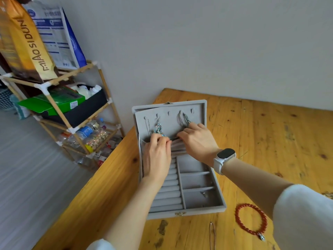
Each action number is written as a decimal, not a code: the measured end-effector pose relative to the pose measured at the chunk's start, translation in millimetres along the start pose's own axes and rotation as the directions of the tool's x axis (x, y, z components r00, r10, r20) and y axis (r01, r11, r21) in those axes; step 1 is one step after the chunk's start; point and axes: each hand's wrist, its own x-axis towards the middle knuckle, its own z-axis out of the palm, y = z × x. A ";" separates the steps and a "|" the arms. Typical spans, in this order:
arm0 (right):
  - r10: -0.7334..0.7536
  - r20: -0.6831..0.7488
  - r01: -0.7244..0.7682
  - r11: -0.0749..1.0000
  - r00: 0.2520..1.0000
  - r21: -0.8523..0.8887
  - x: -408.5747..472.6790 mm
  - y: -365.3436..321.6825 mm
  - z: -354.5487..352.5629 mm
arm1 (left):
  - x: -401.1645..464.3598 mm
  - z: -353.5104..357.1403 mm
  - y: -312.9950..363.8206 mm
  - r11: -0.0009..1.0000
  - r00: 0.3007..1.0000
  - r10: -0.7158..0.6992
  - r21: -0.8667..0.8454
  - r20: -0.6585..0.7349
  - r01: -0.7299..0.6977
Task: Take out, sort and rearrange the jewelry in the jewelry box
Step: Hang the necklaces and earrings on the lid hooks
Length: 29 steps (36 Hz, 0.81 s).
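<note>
Nearest to me, on the wooden counter, I see a red bead bracelet with a small pendant lying to the right of the box, and just left of it a thin chain running off the bottom edge. The grey jewelry box sits open near the counter's left edge, its front clasp facing me. Its base has ring rolls on the left and divided compartments on the right; one small item lies in a near compartment, too small for me to identify.

Farther in, both my hands work at the bottom of the raised lid panel. My left hand has its fingers curled and pinching at the lower end of a dangling turquoise piece that hangs from a hook. My right hand, with a white smartwatch on its wrist, curls over the lid's pocket edge next to silver hoops hanging from another hook; whether it actually grips them I cannot tell, since the fingers hide the contact.

Beyond the counter to the left stands a bamboo shelf holding bags, a green box and bottles, against a plain wall.
</note>
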 end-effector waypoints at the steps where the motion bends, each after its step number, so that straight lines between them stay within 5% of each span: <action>1: 0.014 -0.016 -0.015 0.999 1.000 -0.033 0.5 0.8 -0.4 | -0.3 0.3 -0.2 1.000 1.000 0.020 0.020 0.000 -0.020; 11: -0.091 -0.164 0.108 0.989 0.982 0.099 -1.4 4.2 6.2 | -7.3 5.0 -6.8 0.979 0.983 0.186 0.083 -0.006 -0.185; 18: -0.131 -0.064 0.133 0.990 0.989 0.042 -13.9 7.2 11.3 | -0.7 2.5 -5.0 0.977 0.985 0.165 0.131 0.042 -0.169; 23: -0.103 -0.069 0.115 0.973 0.992 0.200 -22.2 6.7 -0.4 | 3.4 -6.3 4.0 0.977 0.987 0.117 0.167 0.106 -0.134; 29: -0.056 -0.051 0.071 0.919 0.997 0.389 -51.3 1.0 -28.7 | -2.5 -24.8 20.6 0.994 0.984 0.107 0.011 0.140 -0.110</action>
